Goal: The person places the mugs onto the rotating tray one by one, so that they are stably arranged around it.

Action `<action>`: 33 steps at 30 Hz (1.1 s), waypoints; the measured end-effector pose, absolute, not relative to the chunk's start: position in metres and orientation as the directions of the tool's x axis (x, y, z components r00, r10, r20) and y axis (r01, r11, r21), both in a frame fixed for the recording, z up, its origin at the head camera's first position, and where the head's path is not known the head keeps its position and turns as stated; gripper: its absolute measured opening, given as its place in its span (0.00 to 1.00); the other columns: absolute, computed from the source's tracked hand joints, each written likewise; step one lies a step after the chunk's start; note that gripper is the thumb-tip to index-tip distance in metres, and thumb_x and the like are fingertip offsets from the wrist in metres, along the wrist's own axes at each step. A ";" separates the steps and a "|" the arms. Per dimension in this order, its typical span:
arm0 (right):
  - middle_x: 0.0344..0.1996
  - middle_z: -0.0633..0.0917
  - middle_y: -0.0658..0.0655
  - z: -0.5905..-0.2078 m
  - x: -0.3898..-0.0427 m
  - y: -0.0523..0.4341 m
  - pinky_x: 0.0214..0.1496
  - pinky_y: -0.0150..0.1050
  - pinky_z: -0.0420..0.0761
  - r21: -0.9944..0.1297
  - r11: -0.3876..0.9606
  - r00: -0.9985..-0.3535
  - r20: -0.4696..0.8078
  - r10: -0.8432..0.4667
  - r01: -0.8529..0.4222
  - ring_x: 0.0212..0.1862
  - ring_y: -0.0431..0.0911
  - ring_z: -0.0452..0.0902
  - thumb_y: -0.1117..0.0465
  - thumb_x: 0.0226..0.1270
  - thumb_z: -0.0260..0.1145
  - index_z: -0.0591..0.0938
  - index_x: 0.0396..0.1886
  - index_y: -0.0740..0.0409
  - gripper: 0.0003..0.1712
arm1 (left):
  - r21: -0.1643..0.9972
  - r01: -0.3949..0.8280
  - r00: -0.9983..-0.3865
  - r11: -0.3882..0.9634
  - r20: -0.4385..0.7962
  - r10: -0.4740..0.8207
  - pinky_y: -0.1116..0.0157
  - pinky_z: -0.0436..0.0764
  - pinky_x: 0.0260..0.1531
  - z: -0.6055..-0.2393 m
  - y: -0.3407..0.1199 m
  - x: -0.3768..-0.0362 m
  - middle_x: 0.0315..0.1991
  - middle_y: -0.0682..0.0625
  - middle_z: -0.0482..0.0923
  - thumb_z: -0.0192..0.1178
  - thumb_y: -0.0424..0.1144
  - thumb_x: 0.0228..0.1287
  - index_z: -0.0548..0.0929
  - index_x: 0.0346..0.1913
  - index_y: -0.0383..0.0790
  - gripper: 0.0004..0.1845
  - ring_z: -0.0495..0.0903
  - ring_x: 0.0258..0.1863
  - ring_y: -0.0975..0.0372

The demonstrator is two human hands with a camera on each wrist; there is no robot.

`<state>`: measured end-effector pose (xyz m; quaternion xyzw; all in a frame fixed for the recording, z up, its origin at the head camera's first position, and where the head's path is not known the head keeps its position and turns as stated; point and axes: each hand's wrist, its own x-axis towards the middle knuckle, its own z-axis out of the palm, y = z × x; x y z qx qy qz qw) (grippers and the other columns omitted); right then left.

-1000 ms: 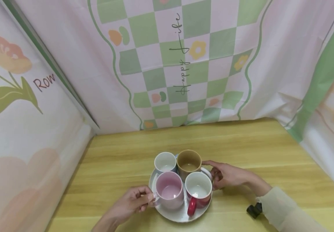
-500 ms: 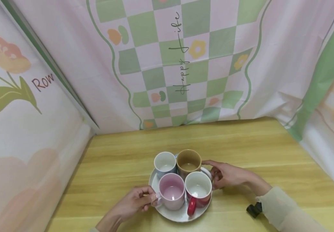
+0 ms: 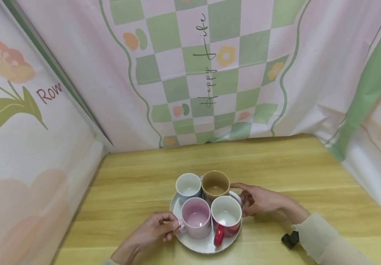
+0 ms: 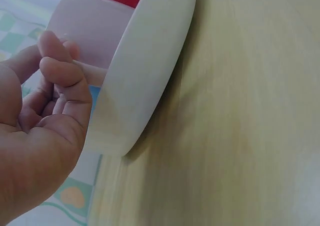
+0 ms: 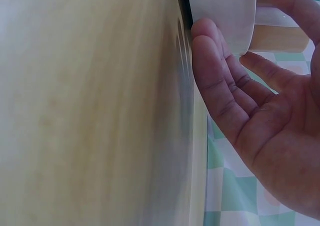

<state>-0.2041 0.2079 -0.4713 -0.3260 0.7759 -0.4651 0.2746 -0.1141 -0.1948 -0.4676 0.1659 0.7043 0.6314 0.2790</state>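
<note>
A pink mug (image 3: pixel 196 217) stands at the near left of a round white plate (image 3: pixel 207 247). My left hand (image 3: pixel 155 229) pinches its handle, thumb and forefinger together; in the left wrist view the left hand (image 4: pixel 50 95) is beside the plate's wall (image 4: pixel 150 60). Close to the pink mug are a red mug (image 3: pixel 231 231) with a white inside, a brown mug (image 3: pixel 215 184) and a pale blue mug (image 3: pixel 188 186). My right hand (image 3: pixel 258 200) touches the plate's right edge with fingers loosely bent; the right wrist view shows this hand (image 5: pixel 260 110) against the plate's side (image 5: pixel 222 15).
The wooden table (image 3: pixel 137 176) extends around the plate. A small black object (image 3: pixel 290 240) lies by the right sleeve. Patterned cloth walls (image 3: pixel 210 73) close off the back and both sides.
The pink mug has shifted slightly to the right on the plate, up close to the red mug, with my left hand on its handle. My right hand has stayed in place.
</note>
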 end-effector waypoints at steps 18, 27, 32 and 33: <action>0.39 0.82 0.61 -0.470 -0.205 0.209 0.33 0.36 0.86 -0.903 0.349 -0.628 -0.122 -0.769 -0.252 0.35 0.44 0.83 0.69 0.55 0.71 0.54 0.78 0.64 0.53 | 0.972 -0.081 -0.811 0.218 -0.192 0.552 0.69 0.85 0.34 -0.460 -0.199 -0.117 0.46 0.41 0.80 0.66 0.36 0.64 0.81 0.52 0.32 0.17 0.82 0.30 0.66; 0.39 0.82 0.62 -0.468 -0.205 0.208 0.33 0.35 0.86 -0.908 0.337 -0.618 -0.117 -0.777 -0.251 0.35 0.43 0.82 0.69 0.55 0.71 0.53 0.78 0.64 0.53 | 0.957 -0.025 -0.830 0.290 -0.181 0.527 0.69 0.84 0.32 -0.457 -0.205 -0.127 0.48 0.37 0.81 0.66 0.38 0.64 0.82 0.52 0.35 0.16 0.83 0.30 0.66; 0.39 0.82 0.61 -0.467 -0.206 0.208 0.34 0.35 0.86 -0.900 0.346 -0.620 -0.117 -0.776 -0.264 0.35 0.43 0.83 0.68 0.55 0.72 0.54 0.78 0.64 0.53 | 0.957 -0.041 -0.831 0.289 -0.193 0.521 0.71 0.82 0.32 -0.457 -0.207 -0.131 0.48 0.42 0.82 0.67 0.39 0.64 0.82 0.53 0.35 0.17 0.83 0.30 0.66; 0.39 0.82 0.61 -0.467 -0.206 0.208 0.34 0.35 0.86 -0.897 0.348 -0.620 -0.113 -0.776 -0.273 0.35 0.43 0.83 0.68 0.55 0.72 0.54 0.78 0.64 0.53 | 0.958 -0.040 -0.828 0.285 -0.192 0.528 0.70 0.83 0.32 -0.457 -0.208 -0.131 0.48 0.42 0.82 0.67 0.39 0.64 0.82 0.53 0.35 0.17 0.83 0.31 0.65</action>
